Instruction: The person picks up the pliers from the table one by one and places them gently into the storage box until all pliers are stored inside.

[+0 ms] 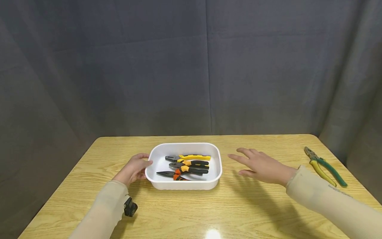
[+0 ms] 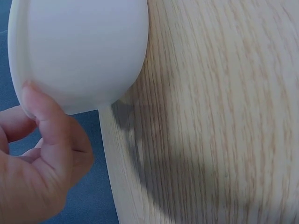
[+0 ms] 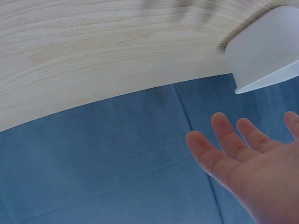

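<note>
My left hand (image 1: 133, 168) pinches the left rim of a white plastic tray (image 1: 185, 185), thumb over the edge and fingers outside. The left wrist view shows that thumb on the inner side of the wall. Inside the tray several pliers lie with their heads to the left: combination pliers with yellow handles (image 1: 195, 157) at the back, ones with orange and black grips (image 1: 195, 163) in the middle, and long-nose pliers (image 1: 165, 173) with red-orange grips in front. My right hand (image 1: 264, 166), fingers spread and holding nothing, hovers just right of the tray.
Pliers with one green and one yellow handle (image 1: 323, 167) lie at the right side of the wooden table (image 1: 167, 215). A dark grey curtain (image 1: 155, 73) hangs behind the table and along both sides. A small black device (image 1: 130, 207) sits on the left wrist.
</note>
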Tool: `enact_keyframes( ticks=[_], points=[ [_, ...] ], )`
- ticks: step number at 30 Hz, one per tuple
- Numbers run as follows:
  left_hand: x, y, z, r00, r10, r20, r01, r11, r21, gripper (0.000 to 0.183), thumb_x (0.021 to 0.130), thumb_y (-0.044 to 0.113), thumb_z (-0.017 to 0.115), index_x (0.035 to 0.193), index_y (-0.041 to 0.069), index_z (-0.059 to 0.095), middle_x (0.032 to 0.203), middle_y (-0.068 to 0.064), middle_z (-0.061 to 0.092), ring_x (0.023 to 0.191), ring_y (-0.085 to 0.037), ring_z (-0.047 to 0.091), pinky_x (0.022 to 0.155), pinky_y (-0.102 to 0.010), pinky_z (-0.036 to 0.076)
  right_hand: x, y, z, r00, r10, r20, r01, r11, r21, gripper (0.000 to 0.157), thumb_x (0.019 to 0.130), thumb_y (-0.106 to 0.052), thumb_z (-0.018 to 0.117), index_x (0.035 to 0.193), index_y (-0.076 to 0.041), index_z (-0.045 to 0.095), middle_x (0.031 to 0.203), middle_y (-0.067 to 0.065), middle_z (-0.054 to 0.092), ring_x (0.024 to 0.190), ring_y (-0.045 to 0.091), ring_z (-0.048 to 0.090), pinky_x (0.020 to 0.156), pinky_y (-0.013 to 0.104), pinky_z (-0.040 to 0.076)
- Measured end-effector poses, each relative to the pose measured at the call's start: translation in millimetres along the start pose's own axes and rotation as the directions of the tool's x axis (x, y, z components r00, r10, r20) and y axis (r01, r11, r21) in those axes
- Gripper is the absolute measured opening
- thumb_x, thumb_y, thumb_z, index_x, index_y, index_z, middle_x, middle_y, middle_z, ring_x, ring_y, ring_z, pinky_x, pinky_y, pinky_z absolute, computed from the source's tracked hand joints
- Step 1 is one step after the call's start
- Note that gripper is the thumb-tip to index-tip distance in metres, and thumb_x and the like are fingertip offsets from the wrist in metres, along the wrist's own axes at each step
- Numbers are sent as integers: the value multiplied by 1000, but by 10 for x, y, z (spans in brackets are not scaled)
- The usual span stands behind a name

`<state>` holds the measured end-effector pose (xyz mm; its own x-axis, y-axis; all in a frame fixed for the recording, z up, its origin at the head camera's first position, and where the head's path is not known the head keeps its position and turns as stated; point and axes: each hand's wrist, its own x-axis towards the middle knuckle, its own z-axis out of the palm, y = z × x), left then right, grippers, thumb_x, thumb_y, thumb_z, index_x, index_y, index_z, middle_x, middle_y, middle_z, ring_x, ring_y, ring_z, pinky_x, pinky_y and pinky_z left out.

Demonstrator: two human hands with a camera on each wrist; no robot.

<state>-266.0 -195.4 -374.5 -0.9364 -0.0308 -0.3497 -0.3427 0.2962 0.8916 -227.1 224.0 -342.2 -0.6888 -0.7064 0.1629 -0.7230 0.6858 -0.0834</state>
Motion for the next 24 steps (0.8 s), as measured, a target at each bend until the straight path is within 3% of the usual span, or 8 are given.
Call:
enact_keyframes(
  ticks=[24],
  points=[
    [15,-11,6,1000,6,6,-6,1000,-8,43,98,5,53,137,-7,38,78,-10,61,52,-11,53,46,-19,45,-473,287,-52,998,60,-6,-60,997,-49,54,95,-29,63,144,-13,45,133,25,49,112,45,53,84,62,46]
  ],
)
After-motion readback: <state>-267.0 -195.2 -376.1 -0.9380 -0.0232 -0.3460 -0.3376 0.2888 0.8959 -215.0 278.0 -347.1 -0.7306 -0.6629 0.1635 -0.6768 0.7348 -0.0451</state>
